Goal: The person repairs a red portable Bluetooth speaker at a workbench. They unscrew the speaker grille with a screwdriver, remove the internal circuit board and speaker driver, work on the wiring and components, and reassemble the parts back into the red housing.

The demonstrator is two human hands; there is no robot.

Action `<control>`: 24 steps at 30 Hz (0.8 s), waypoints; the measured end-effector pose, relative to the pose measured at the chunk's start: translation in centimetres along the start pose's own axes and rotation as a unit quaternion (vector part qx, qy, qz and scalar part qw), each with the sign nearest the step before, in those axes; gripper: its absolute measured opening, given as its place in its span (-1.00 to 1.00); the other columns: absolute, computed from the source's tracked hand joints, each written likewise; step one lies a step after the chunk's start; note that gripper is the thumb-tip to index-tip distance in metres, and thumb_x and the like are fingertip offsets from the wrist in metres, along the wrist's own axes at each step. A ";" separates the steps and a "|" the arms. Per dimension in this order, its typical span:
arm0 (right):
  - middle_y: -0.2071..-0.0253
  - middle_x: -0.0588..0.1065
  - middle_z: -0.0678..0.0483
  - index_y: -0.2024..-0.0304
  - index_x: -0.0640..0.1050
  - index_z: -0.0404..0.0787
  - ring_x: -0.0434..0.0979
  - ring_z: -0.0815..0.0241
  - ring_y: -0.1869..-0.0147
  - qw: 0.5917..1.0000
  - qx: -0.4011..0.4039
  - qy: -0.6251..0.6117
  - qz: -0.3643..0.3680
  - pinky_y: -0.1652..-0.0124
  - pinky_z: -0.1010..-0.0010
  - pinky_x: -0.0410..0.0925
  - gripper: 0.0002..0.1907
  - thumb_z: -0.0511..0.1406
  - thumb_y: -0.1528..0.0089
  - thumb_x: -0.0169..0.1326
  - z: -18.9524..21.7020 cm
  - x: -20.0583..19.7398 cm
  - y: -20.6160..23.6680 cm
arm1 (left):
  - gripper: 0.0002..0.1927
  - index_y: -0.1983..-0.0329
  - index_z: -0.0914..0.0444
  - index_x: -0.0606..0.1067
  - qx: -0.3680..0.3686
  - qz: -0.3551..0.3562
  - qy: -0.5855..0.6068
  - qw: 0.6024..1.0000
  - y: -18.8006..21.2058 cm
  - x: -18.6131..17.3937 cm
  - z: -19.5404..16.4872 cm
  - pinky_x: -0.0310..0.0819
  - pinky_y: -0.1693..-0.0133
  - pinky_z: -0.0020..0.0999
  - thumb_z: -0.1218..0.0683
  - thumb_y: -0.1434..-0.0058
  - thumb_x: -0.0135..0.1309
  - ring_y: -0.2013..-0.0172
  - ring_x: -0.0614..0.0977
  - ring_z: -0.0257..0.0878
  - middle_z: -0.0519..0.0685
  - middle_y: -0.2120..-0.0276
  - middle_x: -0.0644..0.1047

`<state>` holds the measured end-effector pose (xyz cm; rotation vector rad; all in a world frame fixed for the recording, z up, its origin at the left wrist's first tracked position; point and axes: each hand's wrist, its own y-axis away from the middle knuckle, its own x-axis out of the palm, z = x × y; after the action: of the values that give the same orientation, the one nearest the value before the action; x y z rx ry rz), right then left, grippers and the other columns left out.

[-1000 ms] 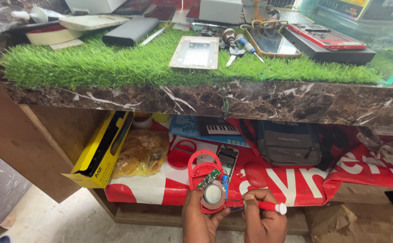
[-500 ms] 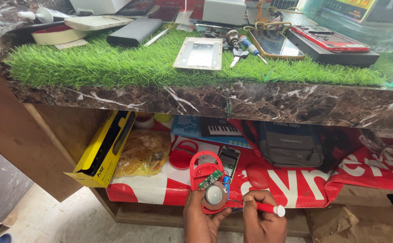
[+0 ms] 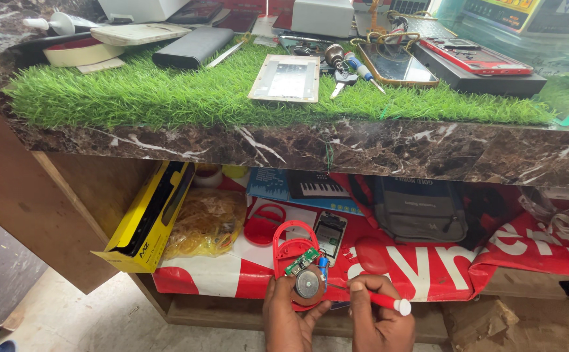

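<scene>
1. Barely a shift: your left hand (image 3: 289, 317) still grips one opened red plastic gadget (image 3: 295, 261) below the marble counter's front edge (image 3: 310, 146).
2. Your right hand (image 3: 377, 319) stays pinched around one red-handled screwdriver (image 3: 382, 301), tip at the round silver disc (image 3: 308, 284).

At six o'clock I see a red casing (image 3: 292, 251) with a green board (image 3: 300, 261) and a silver disc (image 3: 308, 284) on it. The screwdriver (image 3: 383, 301) beside it is red with a white cap. At nine o'clock a box (image 3: 149, 218) shows yellow outside, black inside. The cloth (image 3: 428, 270) at four o'clock is red with white lettering; the bag (image 3: 418, 212) on it is grey. Above, the mat (image 3: 167, 98) is bright green, and the counter (image 3: 375, 148) edge is dark brown marble with white veins.
</scene>
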<state>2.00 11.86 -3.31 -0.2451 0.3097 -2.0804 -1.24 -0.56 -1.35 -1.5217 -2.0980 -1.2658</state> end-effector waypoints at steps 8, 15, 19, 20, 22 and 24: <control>0.47 0.55 0.13 0.30 0.64 -0.32 0.49 0.44 0.40 0.999 -0.006 0.028 0.022 0.40 0.61 0.32 -0.92 -0.44 -0.23 0.12 -0.1 0.1 0.1 | -0.56 -0.08 0.21 0.39 -0.009 0.001 0.007 1.000 -0.4 -0.2 0.4 0.63 0.33 -0.03 -0.02 -0.15 0.00 0.17 0.65 -0.06 0.12 0.10 0.56; 0.43 0.63 0.10 0.31 0.69 -0.24 0.65 0.41 0.31 0.989 -0.061 0.128 0.034 0.25 0.57 0.46 -0.90 -0.44 -0.12 0.22 0.3 0.2 0.2 | -0.45 -0.19 0.24 0.34 0.006 0.001 0.026 1.000 -1.0 -0.4 0.8 0.66 0.31 -0.08 0.02 -0.11 0.02 0.17 0.66 -0.07 0.13 0.10 0.56; 0.39 0.65 0.06 0.31 0.70 -0.24 0.70 0.37 0.27 0.988 -0.059 0.140 0.039 0.20 0.52 0.50 -0.89 -0.44 -0.09 0.23 0.8 0.4 0.4 | -0.51 -0.16 0.18 0.34 0.017 -0.015 0.025 0.999 -1.0 -0.5 1.1 0.66 0.28 -0.09 0.06 -0.14 0.07 0.15 0.67 -0.09 0.07 0.11 0.57; 0.38 0.65 0.06 0.31 0.70 -0.24 0.70 0.37 0.27 0.988 -0.061 0.140 0.038 0.19 0.52 0.50 -0.88 -0.44 -0.09 0.23 0.9 0.4 0.4 | -0.53 -0.14 0.20 0.35 0.033 0.002 0.015 0.999 -1.0 -0.5 1.1 0.67 0.27 -0.10 0.09 -0.14 0.08 0.15 0.67 -0.09 0.07 0.11 0.58; 0.37 0.65 0.06 0.30 0.70 -0.24 0.71 0.35 0.25 0.987 -0.063 0.141 0.037 0.17 0.51 0.51 -0.87 -0.44 -0.08 0.23 1.1 0.4 0.4 | -0.56 -0.11 0.25 0.37 0.065 0.035 -0.005 0.997 -0.9 -0.4 1.3 0.69 0.26 -0.12 0.16 -0.14 0.11 0.15 0.67 -0.08 0.08 0.12 0.58; 0.37 0.65 0.06 0.31 0.70 -0.24 0.72 0.35 0.24 0.987 -0.060 0.144 0.037 0.16 0.50 0.52 -0.87 -0.44 -0.08 0.23 1.2 0.4 0.5 | -0.59 -0.10 0.27 0.38 0.074 0.031 -0.029 0.996 -0.8 -0.2 1.4 0.70 0.25 -0.14 0.19 -0.17 0.09 0.16 0.69 -0.05 0.08 0.11 0.59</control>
<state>2.56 11.18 -2.35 -0.0028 0.6101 -2.0248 -1.43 0.30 -2.71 -1.5638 -2.1102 -1.0312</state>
